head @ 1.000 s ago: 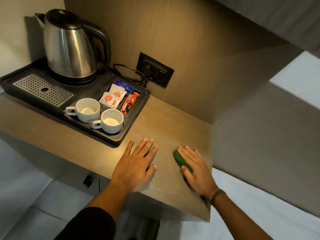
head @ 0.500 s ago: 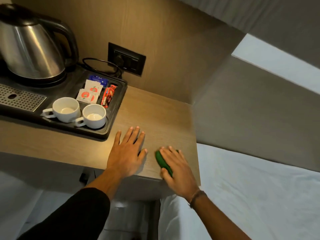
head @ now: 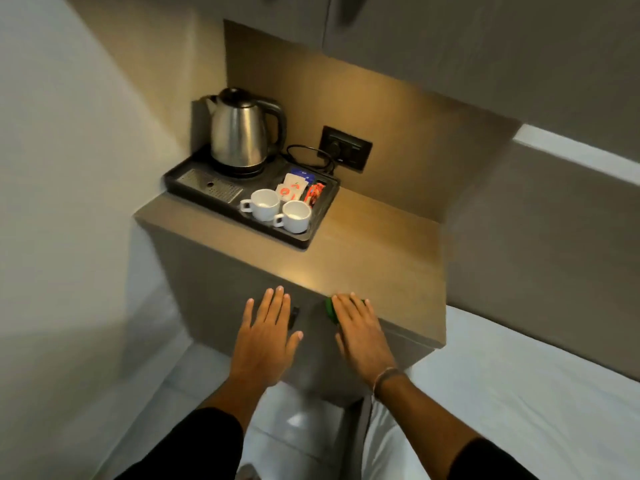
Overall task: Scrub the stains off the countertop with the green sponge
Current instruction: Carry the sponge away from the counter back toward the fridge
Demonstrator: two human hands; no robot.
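the green sponge (head: 329,308) sits under the fingers of the right hand (head: 360,336), right at the near front edge of the countertop (head: 381,258). only a sliver of green shows at the left side of that hand, with a smaller bit past the fingertips — the rest is hidden. the right hand lies flat, fingers extended and close together over the sponge, pressing rather than pinching it; whether the thumb hooks its side i cannot tell.

the left hand (head: 268,332) is spread flat and holds nothing. in this view it appears in front of the cabinet face below the edge, just beside a small dark handle (head: 294,317), not on the top.

the relation that matters: the whole bare run of countertop lies ahead of the right hand, stretching away toward the back wall and up-left toward the black tray (head: 311,237) with its 2 white cups (head: 265,203) and the kettle (head: 242,131). so any further scrubbing would probably be a push forward from the edge — by the right hand alone. no stain is clear enough to pick out.
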